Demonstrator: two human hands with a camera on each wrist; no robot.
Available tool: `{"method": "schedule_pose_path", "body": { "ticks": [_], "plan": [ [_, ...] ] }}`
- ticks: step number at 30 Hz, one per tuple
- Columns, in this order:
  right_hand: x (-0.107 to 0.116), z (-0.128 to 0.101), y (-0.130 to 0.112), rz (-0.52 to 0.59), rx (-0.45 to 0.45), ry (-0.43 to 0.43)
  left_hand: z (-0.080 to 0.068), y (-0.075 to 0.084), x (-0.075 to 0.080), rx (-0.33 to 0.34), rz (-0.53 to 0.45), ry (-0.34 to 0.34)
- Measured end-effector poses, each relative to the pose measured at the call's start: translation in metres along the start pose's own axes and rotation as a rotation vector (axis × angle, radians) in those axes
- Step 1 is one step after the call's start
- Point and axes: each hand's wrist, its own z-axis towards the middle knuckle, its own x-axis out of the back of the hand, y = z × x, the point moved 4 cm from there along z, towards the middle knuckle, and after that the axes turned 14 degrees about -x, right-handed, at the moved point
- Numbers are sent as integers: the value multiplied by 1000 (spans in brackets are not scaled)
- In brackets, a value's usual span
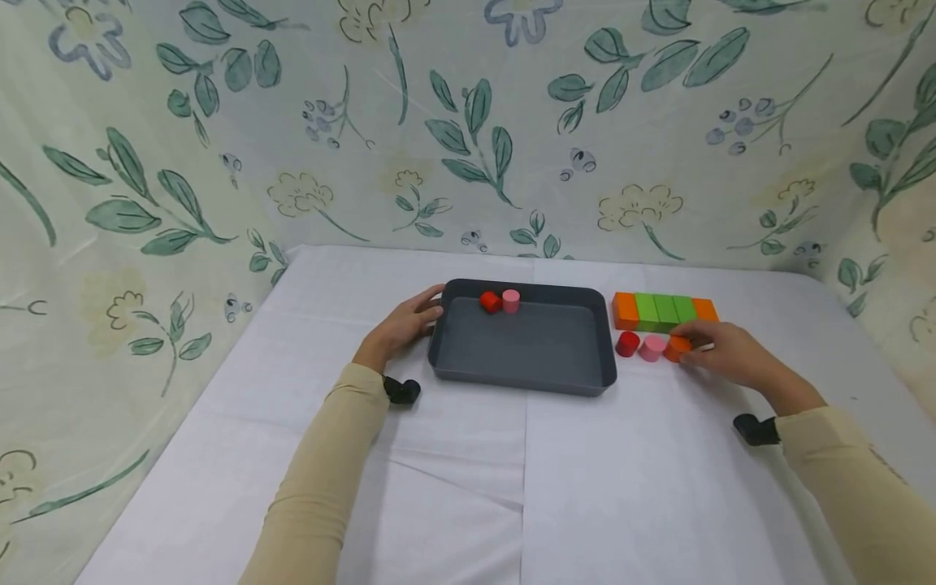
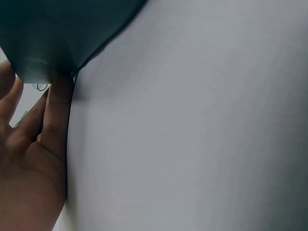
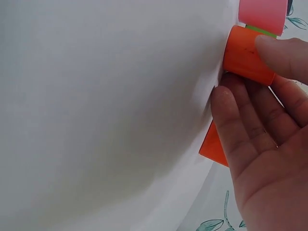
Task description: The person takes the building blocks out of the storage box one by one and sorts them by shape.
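Note:
A dark grey tray (image 1: 522, 345) lies on the table, with a red cylinder (image 1: 491, 302) and a pink cylinder (image 1: 511, 301) near its back wall. My left hand (image 1: 405, 323) touches the tray's left side, its fingers fairly straight against the outer wall in the left wrist view. To the right of the tray, my right hand (image 1: 734, 355) pinches an orange cylinder (image 3: 245, 55) between thumb and fingers. That cylinder stands at the end of a short row with another pink cylinder (image 1: 652, 348) and another red cylinder (image 1: 627, 344).
Behind the row lies a line of blocks: an orange block (image 1: 625, 311) at the left end, several green blocks (image 1: 665, 312) and another orange block (image 1: 705, 309). White cloth (image 1: 453, 471) covers the table. A floral curtain (image 1: 468, 146) hangs behind and at the sides.

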Motion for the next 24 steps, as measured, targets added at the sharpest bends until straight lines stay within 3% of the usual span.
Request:
{"method": "schedule_pose_path", "body": {
  "ticks": [18,24],
  "plan": [
    [1,-7,-7,21,38,13,-2,-2,4,-5,12,0],
    [15,-16,-8,13,57,87,1,-2,2,-18,5,-14]
  ]
}}
